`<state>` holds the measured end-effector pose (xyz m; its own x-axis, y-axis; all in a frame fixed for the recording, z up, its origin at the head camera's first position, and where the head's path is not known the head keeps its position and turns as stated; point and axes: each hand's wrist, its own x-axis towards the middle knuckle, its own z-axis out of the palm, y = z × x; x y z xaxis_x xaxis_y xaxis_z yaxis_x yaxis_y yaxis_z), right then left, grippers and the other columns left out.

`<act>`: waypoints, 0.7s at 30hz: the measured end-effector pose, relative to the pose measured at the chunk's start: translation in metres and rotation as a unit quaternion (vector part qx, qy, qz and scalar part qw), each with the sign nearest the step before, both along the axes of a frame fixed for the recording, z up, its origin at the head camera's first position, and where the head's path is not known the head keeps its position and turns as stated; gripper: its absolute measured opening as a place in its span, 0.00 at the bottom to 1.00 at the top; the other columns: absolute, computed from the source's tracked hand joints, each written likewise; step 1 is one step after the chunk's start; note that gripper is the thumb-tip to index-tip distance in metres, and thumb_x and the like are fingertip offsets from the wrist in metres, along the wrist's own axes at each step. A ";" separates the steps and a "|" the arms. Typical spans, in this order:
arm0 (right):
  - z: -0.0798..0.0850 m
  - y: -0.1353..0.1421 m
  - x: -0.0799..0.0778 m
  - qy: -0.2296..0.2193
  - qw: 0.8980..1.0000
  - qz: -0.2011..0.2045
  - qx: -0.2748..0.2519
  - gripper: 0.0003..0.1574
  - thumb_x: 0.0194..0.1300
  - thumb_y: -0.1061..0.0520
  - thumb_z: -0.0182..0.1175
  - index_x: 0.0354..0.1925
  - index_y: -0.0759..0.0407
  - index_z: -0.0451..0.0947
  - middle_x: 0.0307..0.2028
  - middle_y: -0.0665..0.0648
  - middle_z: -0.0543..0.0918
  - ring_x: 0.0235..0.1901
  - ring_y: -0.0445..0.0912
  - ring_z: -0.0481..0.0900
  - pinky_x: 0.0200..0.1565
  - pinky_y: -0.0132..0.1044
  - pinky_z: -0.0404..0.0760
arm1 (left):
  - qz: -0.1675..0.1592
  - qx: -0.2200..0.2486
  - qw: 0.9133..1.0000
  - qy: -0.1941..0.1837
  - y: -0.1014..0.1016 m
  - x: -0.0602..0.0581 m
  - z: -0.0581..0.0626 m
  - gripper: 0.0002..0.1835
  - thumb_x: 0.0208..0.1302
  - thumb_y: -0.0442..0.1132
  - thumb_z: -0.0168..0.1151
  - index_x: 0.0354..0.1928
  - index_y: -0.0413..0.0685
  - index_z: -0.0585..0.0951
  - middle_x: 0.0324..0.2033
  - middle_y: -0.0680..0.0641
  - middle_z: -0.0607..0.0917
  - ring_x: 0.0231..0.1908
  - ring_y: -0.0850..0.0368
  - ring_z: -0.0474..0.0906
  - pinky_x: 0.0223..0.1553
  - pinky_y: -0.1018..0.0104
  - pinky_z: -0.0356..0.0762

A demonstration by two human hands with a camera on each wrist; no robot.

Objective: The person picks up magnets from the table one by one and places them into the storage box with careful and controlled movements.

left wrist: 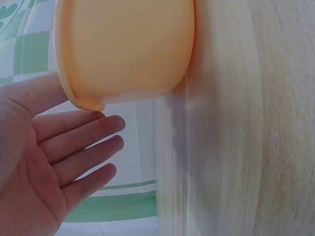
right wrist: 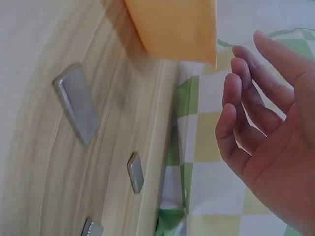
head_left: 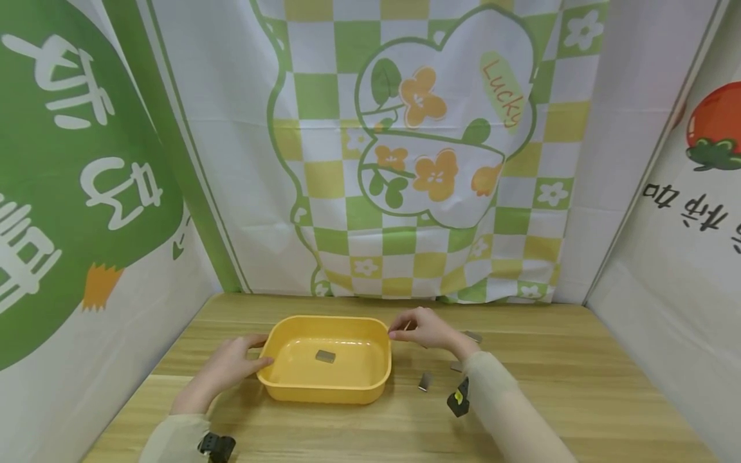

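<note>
A yellow plastic tub [head_left: 324,393] stands on the wooden table, with one flat silver-grey rectangular piece [head_left: 325,356] lying inside it. At its left end, my left hand [head_left: 231,363] pinches the rim: in the left wrist view the thumb reaches over the lip and the index fingertip sits under it, the other fingers straight. My right hand [head_left: 425,329] hovers by the tub's right rim, fingers loosely bent. Its palm shows bare in the right wrist view, with a gap between fingertips and tub wall.
Three more silver-grey pieces lie right of the tub: one near the front [head_left: 425,382], one partly behind the right wrist [head_left: 456,366], and one farther back [head_left: 473,335]. A green-and-white checked cloth [head_left: 440,257] hangs at the table's back edge, with printed cloth walls at both sides.
</note>
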<state>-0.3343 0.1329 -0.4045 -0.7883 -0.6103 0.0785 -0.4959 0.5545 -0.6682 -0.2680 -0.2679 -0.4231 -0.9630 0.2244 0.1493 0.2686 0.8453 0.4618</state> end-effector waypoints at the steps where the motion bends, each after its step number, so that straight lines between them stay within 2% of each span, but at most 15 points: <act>1: 0.000 0.002 0.000 -0.002 1.000 -0.002 0.000 0.14 0.64 0.47 0.61 0.43 0.52 0.83 0.38 0.48 0.86 0.37 0.51 0.83 0.35 0.34 0.81 | -0.001 0.000 1.000 0.000 0.000 0.000 0.000 0.28 0.58 0.46 0.66 0.57 0.36 0.77 0.51 0.35 0.82 0.53 0.34 0.76 0.53 0.39 0.73; 8: -0.001 0.013 0.003 -0.016 1.000 -0.002 -0.012 0.14 0.64 0.47 0.61 0.43 0.54 0.83 0.37 0.51 0.85 0.37 0.58 0.82 0.34 0.48 0.83 | -0.001 -0.002 1.000 0.001 0.000 0.000 0.001 0.28 0.58 0.46 0.66 0.56 0.36 0.77 0.51 0.35 0.82 0.52 0.34 0.76 0.53 0.38 0.73; 10: -0.002 0.017 0.004 -0.014 1.000 -0.002 -0.010 0.15 0.64 0.47 0.61 0.43 0.55 0.83 0.37 0.51 0.85 0.38 0.57 0.82 0.34 0.46 0.83 | -0.001 -0.002 1.000 0.001 0.000 0.000 0.001 0.28 0.58 0.46 0.66 0.56 0.36 0.77 0.51 0.35 0.82 0.52 0.34 0.76 0.53 0.38 0.73; 14: -0.004 0.023 0.005 -0.001 1.000 -0.001 -0.002 0.17 0.65 0.47 0.60 0.44 0.57 0.83 0.37 0.50 0.85 0.38 0.56 0.83 0.34 0.34 0.82 | -0.001 -0.004 1.000 0.001 0.000 0.000 0.000 0.28 0.58 0.46 0.66 0.56 0.36 0.77 0.51 0.35 0.82 0.52 0.34 0.76 0.52 0.38 0.72; 21: -0.011 0.035 0.004 0.020 1.000 -0.001 0.004 0.17 0.65 0.47 0.60 0.42 0.57 0.83 0.35 0.49 0.85 0.35 0.52 0.83 0.36 0.31 0.81 | 0.001 -0.007 1.000 -0.001 0.000 0.000 0.000 0.28 0.58 0.47 0.66 0.57 0.36 0.77 0.51 0.35 0.81 0.52 0.34 0.76 0.53 0.38 0.72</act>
<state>-0.3301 0.1682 -0.4159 -0.7855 -0.6099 0.1051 -0.5210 0.5601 -0.6441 -0.2677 -0.2675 -0.4230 -0.9636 0.2254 0.1437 0.2665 0.8519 0.4508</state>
